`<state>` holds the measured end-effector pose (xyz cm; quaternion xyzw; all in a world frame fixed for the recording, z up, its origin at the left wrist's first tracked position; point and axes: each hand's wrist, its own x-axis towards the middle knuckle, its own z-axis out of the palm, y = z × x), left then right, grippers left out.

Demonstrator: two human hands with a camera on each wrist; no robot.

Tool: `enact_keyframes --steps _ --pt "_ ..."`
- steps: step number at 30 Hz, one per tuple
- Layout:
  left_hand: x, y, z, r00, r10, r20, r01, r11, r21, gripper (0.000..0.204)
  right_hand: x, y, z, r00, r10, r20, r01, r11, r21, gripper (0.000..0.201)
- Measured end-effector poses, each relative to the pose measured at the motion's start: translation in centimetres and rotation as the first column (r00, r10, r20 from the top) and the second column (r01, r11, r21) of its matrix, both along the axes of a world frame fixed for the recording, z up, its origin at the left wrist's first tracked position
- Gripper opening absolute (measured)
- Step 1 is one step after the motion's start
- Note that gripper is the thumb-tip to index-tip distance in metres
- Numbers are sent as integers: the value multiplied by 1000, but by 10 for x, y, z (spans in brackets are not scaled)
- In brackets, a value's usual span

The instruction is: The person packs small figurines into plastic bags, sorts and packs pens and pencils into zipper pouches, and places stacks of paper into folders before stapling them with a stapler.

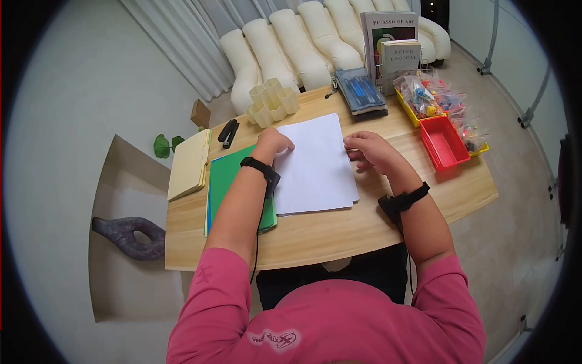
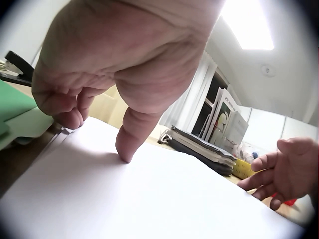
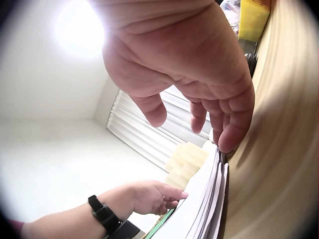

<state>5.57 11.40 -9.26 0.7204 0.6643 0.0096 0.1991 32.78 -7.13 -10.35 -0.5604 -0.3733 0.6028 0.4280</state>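
A stack of white paper (image 1: 316, 167) lies on the table between both hands, several sheet edges showing along its side in the right wrist view. My left hand (image 1: 274, 145) grips the stack at its left edge: the thumb (image 2: 130, 137) presses on the top sheet, while the other fingers (image 2: 70, 117) curl down at the side. Across from it, my right hand (image 1: 377, 151) is beside the right edge with loosely bent fingers (image 3: 234, 129). Their tips are right at the sheet edges, and the thumb (image 3: 153, 112) stays raised off the paper.
Green folders (image 1: 233, 176) lie left of the paper, beside a cream folder (image 1: 189, 167) and a black stapler (image 1: 228, 133). Behind stand a cream honeycomb holder (image 1: 273, 103), a pen pouch (image 1: 361, 91) and upright books (image 1: 400, 60). A red basket (image 1: 444, 142) and bagged items (image 1: 424, 94) are right.
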Motion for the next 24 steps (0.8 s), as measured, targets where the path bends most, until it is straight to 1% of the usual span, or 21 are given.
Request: enact_keyframes --steps 2,6,8,9,11,12,13,15,19,20,21,22,23,24 --pt "1 8 -2 999 45 10 -44 997 -60 62 0 2 -2 1000 9 4 -9 1000 12 40" --pt "3 15 -3 999 44 -13 -45 995 -91 61 0 2 -3 1000 -4 27 4 1000 -5 42" --pt "9 16 -2 997 45 -62 -52 993 -107 55 1 3 -4 1000 8 20 -8 1000 7 44" --pt "13 16 -3 997 35 -64 -42 993 -115 55 2 3 -5 1000 -2 19 2 1000 0 44" --pt "20 15 -5 996 67 -64 -74 990 -118 46 1 3 -4 1000 9 28 -9 1000 6 46" --pt "22 12 -8 998 62 -33 -64 995 -72 32 1 4 -4 999 8 32 -8 1000 9 47" --pt "23 13 -12 998 51 -33 -53 996 -77 32 1 3 -2 999 -2 33 2 1000 4 47" --pt "24 15 -18 997 -20 -80 20 1000 7 26 0 0 3 999 -6 33 6 1000 -6 46" --pt "21 9 -19 999 -1 -47 1 1000 -3 29 2 1 2 999 -9 36 9 1000 -2 45" --pt "18 3 -19 994 -60 91 51 994 93 30 3 1 3 998 -16 56 16 1000 -1 50" --pt "15 -2 -17 966 -131 223 87 977 195 33 3 1 4 997 -25 76 24 1000 2 57" --pt "12 -8 -10 965 -135 226 91 976 196 33 3 1 6 996 -29 79 29 1000 3 57" --pt "9 -17 1 851 -165 498 103 983 149 35 1 -1 7 986 -85 140 74 994 85 68" --pt "5 -28 11 665 -164 728 128 986 105 38 -2 -3 8 970 -145 196 112 979 169 79"
